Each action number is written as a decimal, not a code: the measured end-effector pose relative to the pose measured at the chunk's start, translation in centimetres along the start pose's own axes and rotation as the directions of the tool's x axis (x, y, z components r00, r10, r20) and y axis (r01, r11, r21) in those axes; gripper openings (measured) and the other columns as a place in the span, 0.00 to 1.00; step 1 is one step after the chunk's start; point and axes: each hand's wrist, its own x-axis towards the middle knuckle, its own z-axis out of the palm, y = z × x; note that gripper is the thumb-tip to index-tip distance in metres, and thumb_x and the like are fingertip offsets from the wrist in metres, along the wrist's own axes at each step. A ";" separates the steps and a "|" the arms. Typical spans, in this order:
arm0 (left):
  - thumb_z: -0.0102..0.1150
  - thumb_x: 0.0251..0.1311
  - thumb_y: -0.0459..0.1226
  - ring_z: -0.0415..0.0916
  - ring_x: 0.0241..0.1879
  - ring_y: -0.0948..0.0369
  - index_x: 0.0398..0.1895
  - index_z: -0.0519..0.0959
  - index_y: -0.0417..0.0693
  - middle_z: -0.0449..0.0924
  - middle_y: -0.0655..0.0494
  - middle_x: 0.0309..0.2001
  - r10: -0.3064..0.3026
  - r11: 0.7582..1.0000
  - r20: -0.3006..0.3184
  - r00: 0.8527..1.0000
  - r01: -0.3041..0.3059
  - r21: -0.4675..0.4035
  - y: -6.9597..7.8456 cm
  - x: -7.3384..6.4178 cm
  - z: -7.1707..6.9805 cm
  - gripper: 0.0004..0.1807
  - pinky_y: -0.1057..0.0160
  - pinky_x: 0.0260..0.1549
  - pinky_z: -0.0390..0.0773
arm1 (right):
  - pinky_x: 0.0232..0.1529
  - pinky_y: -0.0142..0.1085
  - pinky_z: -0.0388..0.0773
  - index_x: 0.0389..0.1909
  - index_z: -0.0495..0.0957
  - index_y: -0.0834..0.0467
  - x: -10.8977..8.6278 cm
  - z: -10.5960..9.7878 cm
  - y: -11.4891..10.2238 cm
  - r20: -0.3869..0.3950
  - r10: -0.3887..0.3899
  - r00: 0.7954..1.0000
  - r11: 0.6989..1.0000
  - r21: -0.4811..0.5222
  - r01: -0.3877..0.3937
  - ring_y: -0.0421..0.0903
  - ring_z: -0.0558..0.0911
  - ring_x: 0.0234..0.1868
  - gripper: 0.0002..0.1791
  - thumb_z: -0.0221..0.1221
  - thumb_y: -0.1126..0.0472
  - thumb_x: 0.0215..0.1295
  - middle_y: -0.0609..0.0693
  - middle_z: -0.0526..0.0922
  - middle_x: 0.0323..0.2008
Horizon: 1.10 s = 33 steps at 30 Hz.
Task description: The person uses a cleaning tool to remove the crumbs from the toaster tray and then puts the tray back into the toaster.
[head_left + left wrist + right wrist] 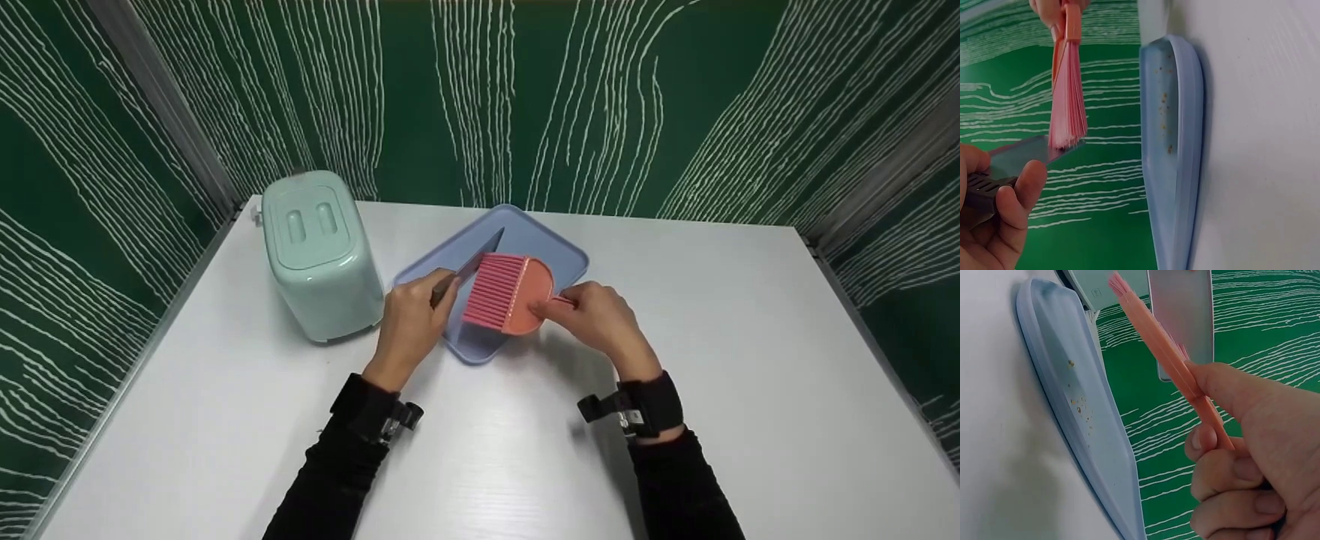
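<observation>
My left hand [412,315] grips the dark handle of a knife [480,259], whose grey blade [1022,157] points up and away over a light blue tray [547,240]. My right hand [600,319] pinches the handle of a pink brush [506,292]. In the left wrist view the brush bristles [1067,101] touch the flat of the blade. Brown crumbs [1163,107] lie scattered on the tray [1176,140]. In the right wrist view the brush [1157,337] crosses in front of the blade [1182,320], above the tray [1089,427] and its crumbs [1078,405].
A mint green toaster [319,251] stands on the white table [487,450] just left of the tray, close to my left hand. Green patterned walls close in the table at the back and both sides.
</observation>
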 end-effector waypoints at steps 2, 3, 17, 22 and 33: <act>0.62 0.77 0.38 0.68 0.23 0.63 0.41 0.88 0.43 0.82 0.52 0.24 0.002 1.000 0.008 1.000 -0.002 -0.003 0.1 0.0 0.0 0.10 0.64 0.23 0.68 | 0.26 0.35 0.57 0.14 0.63 0.46 0.0 0.0 0.2 -0.021 0.010 1.000 1.000 -0.002 -0.010 0.40 0.63 0.22 0.34 0.68 0.32 0.65 0.39 0.59 0.16; 0.61 0.78 0.38 0.68 0.23 0.63 0.41 0.88 0.43 0.81 0.52 0.23 0.003 1.000 0.012 1.000 -0.003 -0.003 0.1 0.0 0.0 0.10 0.65 0.23 0.67 | 0.26 0.35 0.57 0.14 0.63 0.46 0.1 0.1 0.3 -0.033 0.016 0.999 1.000 -0.005 -0.016 0.40 0.63 0.22 0.34 0.68 0.31 0.65 0.39 0.58 0.16; 0.61 0.77 0.37 0.62 0.22 0.64 0.40 0.88 0.44 0.74 0.55 0.21 0.035 0.999 0.025 0.999 -0.035 -0.007 0.3 0.1 -0.2 0.09 0.66 0.24 0.60 | 0.25 0.35 0.57 0.14 0.63 0.46 0.3 0.2 0.8 -0.003 0.098 0.995 0.995 0.001 -0.098 0.41 0.62 0.21 0.34 0.66 0.29 0.65 0.39 0.58 0.15; 0.62 0.77 0.37 0.63 0.22 0.64 0.38 0.87 0.44 0.74 0.55 0.21 0.033 0.999 0.011 0.999 -0.033 0.006 0.1 0.0 -0.2 0.09 0.65 0.23 0.61 | 0.26 0.36 0.57 0.14 0.64 0.46 0.3 0.2 0.7 0.051 0.108 0.993 0.994 -0.007 -0.108 0.41 0.63 0.22 0.34 0.66 0.28 0.64 0.39 0.57 0.16; 0.62 0.77 0.38 0.64 0.22 0.63 0.40 0.88 0.43 0.74 0.55 0.21 0.024 0.999 -0.002 1.000 -0.024 0.036 -0.1 0.0 -0.2 0.09 0.64 0.24 0.62 | 0.28 0.37 0.58 0.15 0.65 0.46 0.0 -0.4 0.1 0.023 0.092 0.996 0.996 0.006 -0.092 0.41 0.63 0.24 0.33 0.67 0.29 0.64 0.39 0.58 0.16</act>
